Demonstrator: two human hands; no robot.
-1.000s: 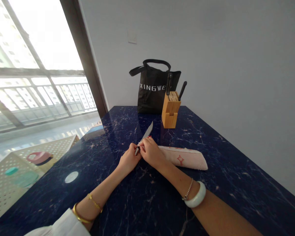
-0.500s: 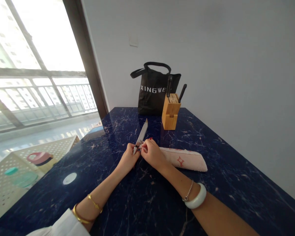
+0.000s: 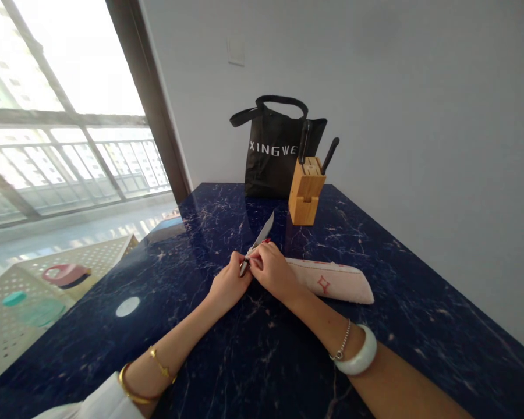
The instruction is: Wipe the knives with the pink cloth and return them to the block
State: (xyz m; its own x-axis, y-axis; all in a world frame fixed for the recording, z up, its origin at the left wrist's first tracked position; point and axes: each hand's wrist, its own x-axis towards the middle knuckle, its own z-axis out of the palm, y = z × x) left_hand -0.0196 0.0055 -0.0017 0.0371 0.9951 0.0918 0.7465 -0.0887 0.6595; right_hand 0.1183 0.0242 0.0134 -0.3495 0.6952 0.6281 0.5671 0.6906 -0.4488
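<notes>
We pinched the knife [image 3: 261, 235] between left hand [image 3: 227, 283] and right hand [image 3: 271, 270]; blade pointed far; the cloth roll [image 3: 336, 281] lay right.

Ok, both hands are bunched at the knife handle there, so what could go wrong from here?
The left hand and right hand crowd the base of the knife, so a slip could run fingers onto the bare blade. The tip angles up off the table, towards the knife block; a sudden push could knock it. The glossy marble top probably gives little friction.
</notes>
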